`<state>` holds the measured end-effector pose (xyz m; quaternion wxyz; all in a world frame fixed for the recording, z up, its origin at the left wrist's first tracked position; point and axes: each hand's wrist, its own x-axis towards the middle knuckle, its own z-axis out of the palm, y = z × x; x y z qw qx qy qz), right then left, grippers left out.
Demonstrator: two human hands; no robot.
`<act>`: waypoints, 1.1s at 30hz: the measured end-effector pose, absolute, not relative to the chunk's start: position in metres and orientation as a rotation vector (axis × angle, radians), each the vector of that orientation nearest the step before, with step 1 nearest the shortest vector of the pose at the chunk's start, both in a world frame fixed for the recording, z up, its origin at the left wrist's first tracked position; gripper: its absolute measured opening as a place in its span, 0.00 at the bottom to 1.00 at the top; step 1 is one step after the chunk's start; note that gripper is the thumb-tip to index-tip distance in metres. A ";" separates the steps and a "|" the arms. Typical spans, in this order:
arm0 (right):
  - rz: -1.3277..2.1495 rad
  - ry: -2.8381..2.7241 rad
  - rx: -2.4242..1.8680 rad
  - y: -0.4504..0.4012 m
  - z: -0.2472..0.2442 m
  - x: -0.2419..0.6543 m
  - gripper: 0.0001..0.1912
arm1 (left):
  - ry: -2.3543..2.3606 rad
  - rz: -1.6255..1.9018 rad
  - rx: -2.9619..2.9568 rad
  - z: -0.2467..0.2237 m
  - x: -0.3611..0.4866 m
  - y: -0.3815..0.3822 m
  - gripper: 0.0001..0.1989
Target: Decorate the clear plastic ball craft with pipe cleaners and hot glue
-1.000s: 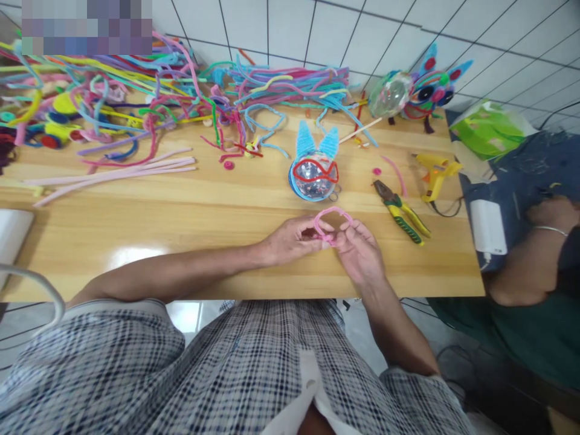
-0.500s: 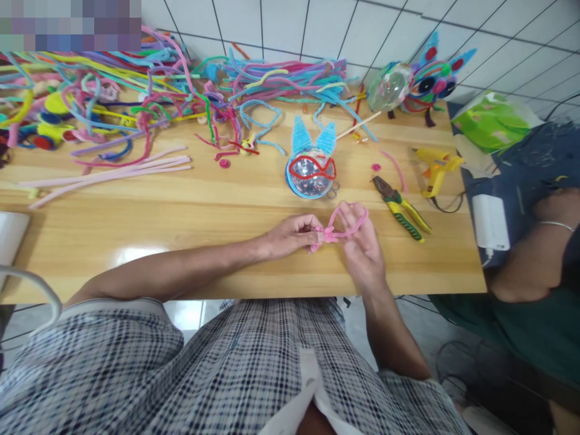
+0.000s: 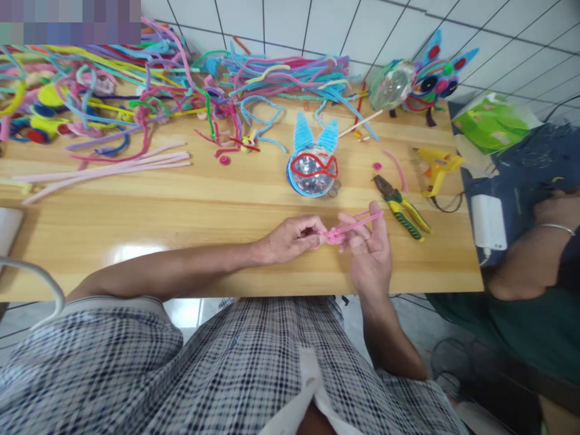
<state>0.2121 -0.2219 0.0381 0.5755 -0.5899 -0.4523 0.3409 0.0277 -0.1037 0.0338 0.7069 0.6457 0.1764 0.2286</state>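
My left hand (image 3: 294, 240) pinches one end of a looped pink pipe cleaner (image 3: 336, 234) between thumb and fingers, above the wooden table. On the other side, my right hand (image 3: 370, 248) has its fingers inside and around the pink loop, which is drawn out to the right. Just beyond my hands lies a clear round ornament (image 3: 312, 175) with a blue rim, two blue ears and a red wire shape across its front. Scissor handles (image 3: 334, 189) show beside it. Pliers (image 3: 401, 208) with yellow-green handles lie right of my right hand.
Many coloured pipe cleaners (image 3: 290, 77) are heaped along the back. Pale pink strips (image 3: 113, 169) lie at left. A yellow glue gun (image 3: 437, 169), a decorated eared figure (image 3: 432, 87) and a white power block (image 3: 489, 222) are at right, near another person's arm (image 3: 530, 260).
My right hand has turned and its fingers have spread, pulling the pink loop longer and narrower towards the right. My left hand keeps its pinch in nearly the same spot.
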 end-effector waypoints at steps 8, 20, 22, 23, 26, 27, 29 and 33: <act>0.643 -1.226 -1.677 -0.214 0.046 0.219 0.41 | 0.441 0.653 1.517 0.030 0.026 -0.104 0.14; 0.602 -1.420 -1.659 -0.221 0.052 0.217 0.08 | 0.438 0.462 1.322 0.034 0.029 -0.098 0.17; 0.488 -1.496 -1.618 -0.218 0.052 0.215 0.04 | 0.437 0.431 1.319 0.033 0.029 -0.098 0.20; 0.439 -1.529 -1.593 -0.216 0.051 0.215 0.04 | 0.439 0.423 1.316 0.033 0.029 -0.098 0.21; 0.395 -1.566 -1.512 -0.212 0.048 0.217 0.05 | 0.428 0.436 1.295 0.032 0.029 -0.097 0.25; 0.425 -1.539 -1.495 -0.212 0.047 0.218 0.05 | 0.417 0.440 1.290 0.032 0.029 -0.096 0.26; 0.560 -1.417 -1.469 -0.210 0.045 0.222 0.04 | 0.406 0.449 1.291 0.032 0.030 -0.096 0.27; 0.966 -1.071 -1.339 -0.205 0.044 0.228 0.08 | 0.398 0.527 1.278 0.030 0.031 -0.096 0.26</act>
